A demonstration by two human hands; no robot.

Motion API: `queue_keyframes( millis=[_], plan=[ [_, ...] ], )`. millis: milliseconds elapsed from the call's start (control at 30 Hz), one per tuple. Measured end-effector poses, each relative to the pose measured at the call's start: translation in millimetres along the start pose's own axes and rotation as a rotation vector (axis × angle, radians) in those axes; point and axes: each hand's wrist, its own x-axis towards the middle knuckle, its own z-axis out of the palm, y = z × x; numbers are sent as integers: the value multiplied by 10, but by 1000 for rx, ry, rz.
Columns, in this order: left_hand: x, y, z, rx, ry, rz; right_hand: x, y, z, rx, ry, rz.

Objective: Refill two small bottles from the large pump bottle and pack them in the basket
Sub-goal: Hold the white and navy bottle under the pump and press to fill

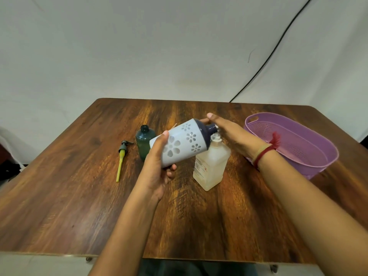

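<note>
Hands are both holding the white bottle (pixel 183 142), which is tilting with its dark neck pointing down at the mouth of the clear bottle (pixel 211 166). Left hand (pixel 157 170) is gripping the base, thumb on top, fingers curling underneath. Right hand (pixel 233 134) is wrapping round the dark neck end, thumb lying on the shoulder. Clear bottle is standing mid-table (pixel 79 196), part full of pale liquid. Green bottle (pixel 144 140) is standing uncapped just behind the left hand. Pump (pixel 122 154) is lying flat to its left. Basket (pixel 326 144) is sitting at the right.
</note>
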Motion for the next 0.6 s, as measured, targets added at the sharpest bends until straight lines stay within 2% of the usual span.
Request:
queue_keyframes(
  millis=[167, 400, 600],
  plan=[
    [19, -53, 5, 4, 23, -4, 40, 109, 28, -55, -26, -10],
    [0, 7, 2, 10, -12, 32, 28, -8, -28, -87, 27, -44],
    [20, -37, 11, 25, 17, 18, 42, 117, 46, 4, -6, -49]
  ],
)
